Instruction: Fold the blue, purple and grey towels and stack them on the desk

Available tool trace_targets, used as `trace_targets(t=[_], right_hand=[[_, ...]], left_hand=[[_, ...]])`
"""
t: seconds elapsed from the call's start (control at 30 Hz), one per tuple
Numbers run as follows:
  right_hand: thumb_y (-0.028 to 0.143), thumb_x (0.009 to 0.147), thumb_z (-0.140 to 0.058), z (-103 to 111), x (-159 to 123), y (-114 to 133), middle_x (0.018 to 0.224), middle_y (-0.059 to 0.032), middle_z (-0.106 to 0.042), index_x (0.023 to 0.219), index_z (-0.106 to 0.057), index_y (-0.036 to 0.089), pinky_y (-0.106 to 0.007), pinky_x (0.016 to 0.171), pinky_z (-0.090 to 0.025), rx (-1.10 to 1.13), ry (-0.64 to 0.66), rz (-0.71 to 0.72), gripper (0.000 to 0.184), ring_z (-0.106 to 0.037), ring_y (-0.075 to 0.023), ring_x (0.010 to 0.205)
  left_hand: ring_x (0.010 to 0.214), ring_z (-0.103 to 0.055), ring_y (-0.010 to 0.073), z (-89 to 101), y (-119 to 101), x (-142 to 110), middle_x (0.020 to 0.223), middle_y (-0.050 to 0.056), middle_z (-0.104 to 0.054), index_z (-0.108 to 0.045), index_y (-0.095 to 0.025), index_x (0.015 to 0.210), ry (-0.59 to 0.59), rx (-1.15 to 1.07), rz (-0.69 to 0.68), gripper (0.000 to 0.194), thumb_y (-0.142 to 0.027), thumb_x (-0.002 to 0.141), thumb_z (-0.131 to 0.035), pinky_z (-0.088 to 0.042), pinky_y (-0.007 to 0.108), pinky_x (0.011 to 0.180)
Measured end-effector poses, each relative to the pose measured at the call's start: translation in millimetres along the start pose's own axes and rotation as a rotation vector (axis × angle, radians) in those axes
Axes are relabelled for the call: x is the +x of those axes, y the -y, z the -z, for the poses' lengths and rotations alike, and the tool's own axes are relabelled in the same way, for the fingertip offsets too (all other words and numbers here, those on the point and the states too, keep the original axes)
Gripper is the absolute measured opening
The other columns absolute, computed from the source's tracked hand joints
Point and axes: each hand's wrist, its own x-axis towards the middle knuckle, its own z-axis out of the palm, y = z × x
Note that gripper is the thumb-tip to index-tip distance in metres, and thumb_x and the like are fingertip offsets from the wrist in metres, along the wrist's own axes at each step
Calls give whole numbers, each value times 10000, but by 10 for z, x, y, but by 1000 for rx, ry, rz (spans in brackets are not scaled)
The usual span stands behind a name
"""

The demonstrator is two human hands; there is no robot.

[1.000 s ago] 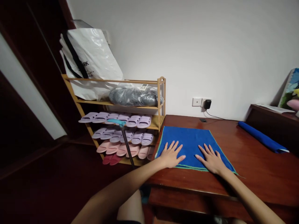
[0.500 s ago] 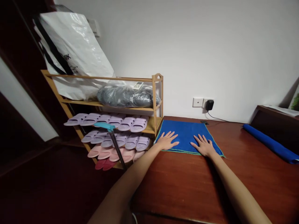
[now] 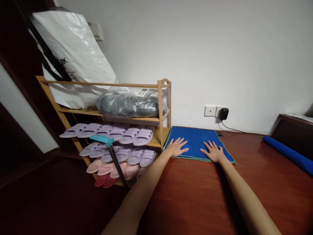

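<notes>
A blue cloth (image 3: pixel 193 138) with green stitched edges lies flat on the reddish-brown wooden table (image 3: pixel 195 192), close to the wall. Its near edge looks layered. My left hand (image 3: pixel 175 147) rests palm down on the cloth's left front part, fingers spread. On the right front part lies my right hand (image 3: pixel 213 152), also palm down with its fingers apart. Neither hand grips anything. A second blue cloth (image 3: pixel 288 155), rolled or folded into a long strip, lies farther right on the table.
A wooden shoe rack (image 3: pixel 160 111) stands at the left, holding several purple slippers (image 3: pixel 144 135), a plastic-wrapped grey bundle (image 3: pixel 132 103) and a large white bag (image 3: pixel 75 49). A blue-topped pole (image 3: pixel 117 163) leans before it. A black plug adapter (image 3: pixel 223 114) sits in the wall socket.
The camera view has shifted slightly, so the rack sits a little lower and farther left. Both hands stay flat on the cloth, with no clear movement across it.
</notes>
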Motion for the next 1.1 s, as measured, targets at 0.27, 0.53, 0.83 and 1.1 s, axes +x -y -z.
trace_targets(t=[0.27,0.53,0.83,1.1], right_hand=[[765,787,-98,-14,129,0,1534,-28,-134,1448,-195,320,-546,1086,-122,-9,5,-12,802,-71,-272,1406],[794,766,-124,-32,163,-15,1535,-31,-123,1446,-195,327,-549,1083,-122,-4,2,-17,828,-65,-270,1407],[788,771,-125,-50,155,1,1531,-32,-143,1448,-189,324,-545,1088,-121,23,-24,-8,823,-79,-268,1406],[718,814,-180,5,-71,-819,1514,8,-198,1420,-266,347,-537,1092,-172,33,-18,-81,715,-163,-214,1396]], left_hand=[[1406,-71,241,1,79,137,1538,-13,-125,-210,-353,1455,4,0,-9,722,-747,850,-196,-47,521,1094],[1408,-49,246,-6,94,160,1540,-28,-105,-208,-355,1456,8,-2,-8,723,-747,849,-196,-24,524,1097],[1407,-65,241,7,78,138,1539,-12,-115,-209,-340,1458,5,9,-8,735,-751,849,-181,-42,524,1098],[1405,-89,235,-7,74,124,1537,-6,-134,-214,-343,1456,-15,29,-16,722,-743,857,-166,-72,521,1098]])
